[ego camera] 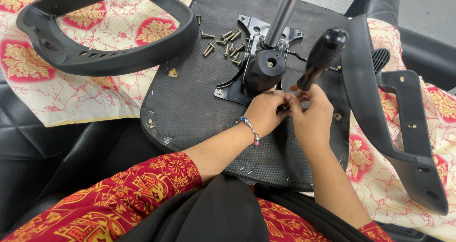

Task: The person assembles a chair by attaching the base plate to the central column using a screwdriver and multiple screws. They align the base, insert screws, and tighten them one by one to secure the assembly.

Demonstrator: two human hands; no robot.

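Far left: black armrest loop (pixel 102 30) lying on a cream cloth (pixel 90 97) with red and gold flowers. Just right of it: upturned chair seat (pixel 190 104), dark fabric underside facing up, staples along its edge. On the seat near the top: scatter of loose bolts (pixel 225 43). Beside them: black metal mounting plate (pixel 251 75) flat against the seat, shiny steel column (pixel 283 14) rising from its hub. At the plate's near edge: left hand (pixel 263 112), beaded bracelet at the wrist, fingers curled shut and pinching a small dark part, too hidden to identify. Touching it: right hand (pixel 311 117), fingers closed round the lower end of a screwdriver (pixel 322 56) with a black ribbed handle, tip down at the plate's edge. Far right: second black armrest (pixel 380 109) resting across the seat's edge and the cloth.
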